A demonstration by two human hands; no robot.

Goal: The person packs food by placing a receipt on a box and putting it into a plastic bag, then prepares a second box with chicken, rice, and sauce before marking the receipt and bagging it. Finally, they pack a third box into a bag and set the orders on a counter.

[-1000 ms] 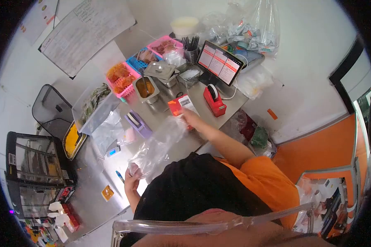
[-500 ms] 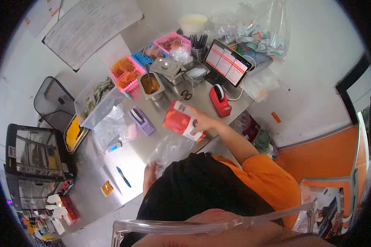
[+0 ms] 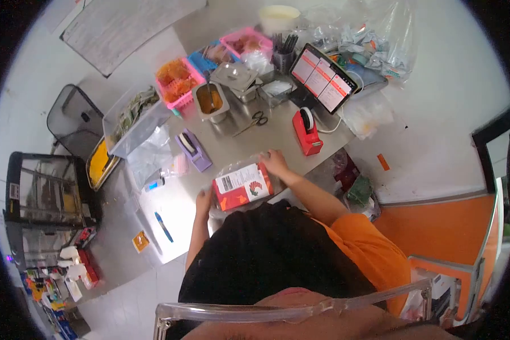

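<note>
A red and orange box (image 3: 232, 195) with a white printed label lies flat in front of my body, label up. Clear plastic bag (image 3: 230, 168) film shows around it, above its far edge and beside its left end. My left hand (image 3: 204, 199) is closed on the bag at the left end of the box. At the far right corner, my right hand (image 3: 274, 164) grips the bag with bent fingers, close against the box. Just how far the box sits inside the bag is hard to make out.
Beyond the box are a purple tape dispenser (image 3: 193, 151), a red tape dispenser (image 3: 306, 133), scissors (image 3: 258, 119) and a steel sauce container (image 3: 211, 103). A tablet (image 3: 324, 78) stands at the back right. A blue pen (image 3: 164, 227) and a small sachet (image 3: 140, 242) lie at left.
The box has come down and left from my right hand's raised grip to between both hands, with the plastic bag around it. My right hand has shifted to its far corner.
</note>
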